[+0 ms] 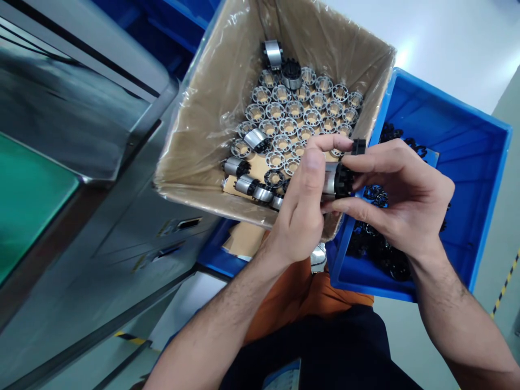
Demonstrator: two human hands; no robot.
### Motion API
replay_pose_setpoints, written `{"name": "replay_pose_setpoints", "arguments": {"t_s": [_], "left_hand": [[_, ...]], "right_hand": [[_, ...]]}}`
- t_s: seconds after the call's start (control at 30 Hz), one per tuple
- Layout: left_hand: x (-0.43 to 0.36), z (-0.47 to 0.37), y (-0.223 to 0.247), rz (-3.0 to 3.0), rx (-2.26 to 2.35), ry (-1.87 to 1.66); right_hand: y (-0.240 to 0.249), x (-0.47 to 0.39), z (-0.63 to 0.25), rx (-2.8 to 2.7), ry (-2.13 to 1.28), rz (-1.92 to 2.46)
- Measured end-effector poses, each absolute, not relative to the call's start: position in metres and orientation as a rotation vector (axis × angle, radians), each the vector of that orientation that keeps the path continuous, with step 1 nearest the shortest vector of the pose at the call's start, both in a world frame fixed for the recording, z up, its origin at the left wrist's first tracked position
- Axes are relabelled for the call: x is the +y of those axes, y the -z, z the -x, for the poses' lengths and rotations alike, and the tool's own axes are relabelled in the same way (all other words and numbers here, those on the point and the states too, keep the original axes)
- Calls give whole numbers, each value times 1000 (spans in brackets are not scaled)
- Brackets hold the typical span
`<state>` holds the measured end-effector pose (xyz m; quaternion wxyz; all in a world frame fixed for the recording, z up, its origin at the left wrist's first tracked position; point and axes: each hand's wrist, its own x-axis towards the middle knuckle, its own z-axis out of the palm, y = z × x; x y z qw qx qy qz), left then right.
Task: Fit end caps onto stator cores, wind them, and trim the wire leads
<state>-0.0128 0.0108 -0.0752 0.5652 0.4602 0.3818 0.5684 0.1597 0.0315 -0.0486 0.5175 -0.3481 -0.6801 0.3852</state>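
Note:
A silver metal stator core (330, 179) with a black plastic toothed end piece (344, 181) is held between both hands, above the box's near right corner. My left hand (303, 211) is closed around the metal side, its index finger stretched over the top. From the right, my right hand (406, 189) grips the same core, thumb beneath and fingers at the black end. Another small black plastic part (358, 146) shows at the fingertips of both hands; which hand bears it I cannot tell. My palms hide part of the core.
A plastic-lined carton (207, 114) holds rows of upright metal cores (287, 127) and several loose cores with black ends (257, 140). Right of it, a blue bin (459, 179) contains black plastic parts (400, 265). A metal cabinet (134, 216) stands at left.

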Motion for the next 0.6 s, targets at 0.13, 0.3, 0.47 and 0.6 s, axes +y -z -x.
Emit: {"name": "replay_pose_setpoints", "arguments": {"t_s": [0.13,0.3,0.47,0.6], "left_hand": [[12,12,74,-1104,962,-1349],[16,14,73,-1096,955,-1299],[15,16,71,-1001,770,-1233],[18,13,64,-970,701,-1277]], "right_hand": [[48,32,-161,-1611,-940,833],[47,32,-162,-1658,-979,842],[50,35,-165,-1671,-900,898],[47,40,-171,-1572,-930,939]]}}
